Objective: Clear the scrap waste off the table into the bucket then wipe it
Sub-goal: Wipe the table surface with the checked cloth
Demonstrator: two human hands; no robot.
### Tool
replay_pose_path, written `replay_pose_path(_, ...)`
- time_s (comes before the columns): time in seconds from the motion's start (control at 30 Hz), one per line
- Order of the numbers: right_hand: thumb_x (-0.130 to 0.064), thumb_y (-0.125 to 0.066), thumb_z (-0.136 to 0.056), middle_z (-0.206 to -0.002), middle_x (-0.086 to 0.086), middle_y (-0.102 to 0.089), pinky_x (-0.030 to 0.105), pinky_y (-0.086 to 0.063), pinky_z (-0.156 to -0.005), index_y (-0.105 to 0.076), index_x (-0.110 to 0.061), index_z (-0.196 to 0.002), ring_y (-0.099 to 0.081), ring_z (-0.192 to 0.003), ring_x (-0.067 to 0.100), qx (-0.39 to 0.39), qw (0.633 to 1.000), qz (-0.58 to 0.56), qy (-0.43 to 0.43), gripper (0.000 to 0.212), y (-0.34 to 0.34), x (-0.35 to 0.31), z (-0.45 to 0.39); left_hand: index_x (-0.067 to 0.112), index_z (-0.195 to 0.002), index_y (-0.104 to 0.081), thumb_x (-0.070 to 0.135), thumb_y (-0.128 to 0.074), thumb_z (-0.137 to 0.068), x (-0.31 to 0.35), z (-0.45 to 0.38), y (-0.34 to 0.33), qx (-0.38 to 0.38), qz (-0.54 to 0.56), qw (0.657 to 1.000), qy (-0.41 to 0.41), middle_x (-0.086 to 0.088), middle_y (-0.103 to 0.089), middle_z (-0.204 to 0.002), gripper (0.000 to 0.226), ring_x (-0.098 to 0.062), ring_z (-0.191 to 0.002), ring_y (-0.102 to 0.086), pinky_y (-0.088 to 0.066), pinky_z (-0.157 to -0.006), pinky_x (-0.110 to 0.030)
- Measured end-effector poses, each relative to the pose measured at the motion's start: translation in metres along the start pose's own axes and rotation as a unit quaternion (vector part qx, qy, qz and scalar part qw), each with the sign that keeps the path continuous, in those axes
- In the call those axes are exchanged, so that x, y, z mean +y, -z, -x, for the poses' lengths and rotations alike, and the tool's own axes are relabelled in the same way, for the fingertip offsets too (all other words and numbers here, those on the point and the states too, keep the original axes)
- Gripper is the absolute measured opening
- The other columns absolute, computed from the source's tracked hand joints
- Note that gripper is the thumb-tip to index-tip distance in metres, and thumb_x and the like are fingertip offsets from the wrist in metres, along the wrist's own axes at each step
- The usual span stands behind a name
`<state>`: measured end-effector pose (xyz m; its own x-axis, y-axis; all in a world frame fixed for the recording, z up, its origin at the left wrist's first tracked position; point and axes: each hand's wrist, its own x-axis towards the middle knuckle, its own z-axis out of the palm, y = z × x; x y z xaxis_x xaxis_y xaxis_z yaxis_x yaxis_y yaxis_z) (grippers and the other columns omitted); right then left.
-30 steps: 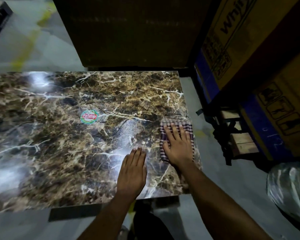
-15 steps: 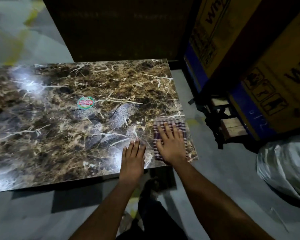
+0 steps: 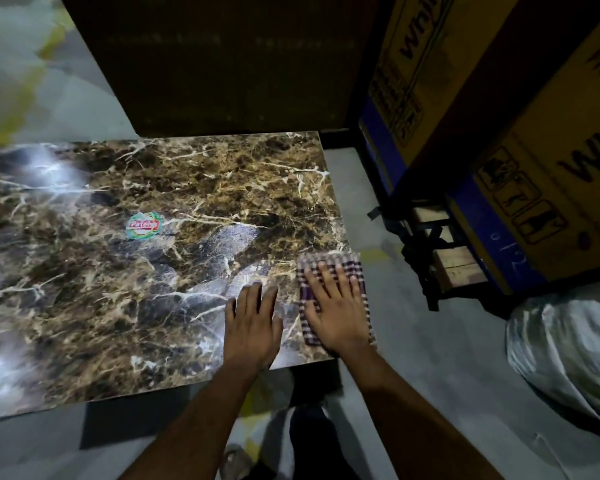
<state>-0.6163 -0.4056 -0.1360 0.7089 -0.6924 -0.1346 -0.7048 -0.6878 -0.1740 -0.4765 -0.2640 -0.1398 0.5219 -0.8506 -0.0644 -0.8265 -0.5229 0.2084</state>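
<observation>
The bench carries a round sticker left of centre. The left hand lies flat on it, grip relaxed, holding nothing. Just beside it, the right hand presses a checked cloth at the bench's right edge, fingers straight and spread.

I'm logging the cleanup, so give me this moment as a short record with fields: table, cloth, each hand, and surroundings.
table: brown marble-patterned tabletop, round sticker on it, no scrap visible
cloth: purple-and-white checked cloth flat at the table's near right corner
right hand: right hand pressing flat on the cloth, fingers straight
left hand: left hand flat on bare tabletop beside the cloth
surroundings: yellow-and-blue cardboard boxes, white plastic bag
bucket: not in view
</observation>
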Motion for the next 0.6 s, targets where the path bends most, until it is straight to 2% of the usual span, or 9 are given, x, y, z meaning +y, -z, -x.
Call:
replay_pose_path(0.07,-0.054,-0.026,-0.096,-0.170,-0.007,-0.003,0.047,-0.001,-0.126,-0.001,-0.043,-0.160,0.005,-0.157,0.022,-0.013,1.000,0.005,0.023,0.069,0.003,0.016,0.012,0.027,-0.153,-0.034,0.046,-0.036,-0.100,0.005,-0.012,0.000,0.000,0.016,1.000,0.014,-0.007,-0.028,-0.163,0.057,-0.030,-0.148,-0.025,-0.026,-0.116,-0.053)
replay_pose_path(0.17,-0.056,-0.023,-0.094,-0.170,-0.007,-0.001,0.047,-0.002,-0.126,0.001,-0.045,-0.159,0.007,-0.157,0.022,-0.017,1.000,0.008,0.001,0.070,0.010,0.043,-0.004,0.029,-0.158,-0.023,0.049,-0.031,-0.102,0.010,-0.027,-0.001,-0.012,0.025,0.999,0.024,-0.003,-0.013,-0.169,0.060,-0.026,-0.154,-0.013,-0.018,-0.120,-0.053)
replay_pose_path(0.23,-0.056,-0.024,-0.094,-0.170,-0.005,-0.006,0.047,-0.003,-0.126,0.000,-0.043,-0.160,0.003,-0.157,0.025,-0.007,1.000,0.006,-0.021,0.071,0.014,0.040,-0.037,0.028,-0.157,-0.027,0.050,-0.031,-0.102,0.011,-0.035,0.000,-0.007,0.016,0.999,0.032,-0.004,-0.020,-0.167,0.059,-0.027,-0.152,-0.019,-0.020,-0.118,-0.053)
replay_pose_path(0.3,-0.055,-0.026,-0.095,-0.170,-0.003,-0.010,0.048,-0.004,-0.126,-0.002,-0.041,-0.160,-0.001,-0.157,0.028,-0.001,1.000,-0.007,-0.029,0.071,0.017,0.025,-0.075,0.026,-0.151,-0.037,0.049,-0.036,-0.100,0.012,-0.047,0.002,0.002,0.001,0.999,0.040,-0.007,-0.035,-0.157,0.055,-0.031,-0.142,-0.033,-0.028,-0.112,-0.052)
replay_pose_path(0.43,-0.051,-0.025,-0.098,-0.170,-0.004,-0.001,0.043,0.006,-0.126,0.001,-0.041,-0.160,0.007,-0.157,0.025,-0.016,0.997,-0.015,0.073,0.068,0.018,0.005,-0.095,0.023,-0.135,-0.048,0.042,-0.040,-0.098,0.014,-0.082,0.009,0.030,-0.007,0.998,0.048,-0.007,-0.044,-0.132,0.042,-0.032,-0.117,-0.046,-0.036,-0.099,-0.045)
replay_pose_path(0.5,-0.051,-0.028,-0.101,-0.170,-0.007,0.001,0.042,0.005,-0.126,0.003,-0.043,-0.159,0.012,-0.156,0.020,-0.013,0.994,-0.017,0.105,0.067,0.018,0.020,-0.081,0.020,-0.122,-0.052,0.034,-0.047,-0.097,0.012,-0.100,0.009,0.036,-0.001,0.998,0.043,-0.009,-0.044,-0.139,0.030,-0.033,-0.122,-0.045,-0.037,-0.100,-0.046)
replay_pose_path(0.6,-0.050,-0.032,-0.101,-0.170,-0.009,0.003,0.044,0.001,-0.126,0.005,-0.046,-0.158,0.014,-0.156,0.018,0.001,0.997,-0.025,0.071,0.068,0.023,0.045,-0.089,0.018,-0.113,-0.051,0.029,-0.046,-0.095,0.011,-0.121,0.008,0.030,-0.010,0.999,0.031,-0.011,-0.043,-0.147,0.022,-0.032,-0.132,-0.042,-0.036,-0.103,-0.047)
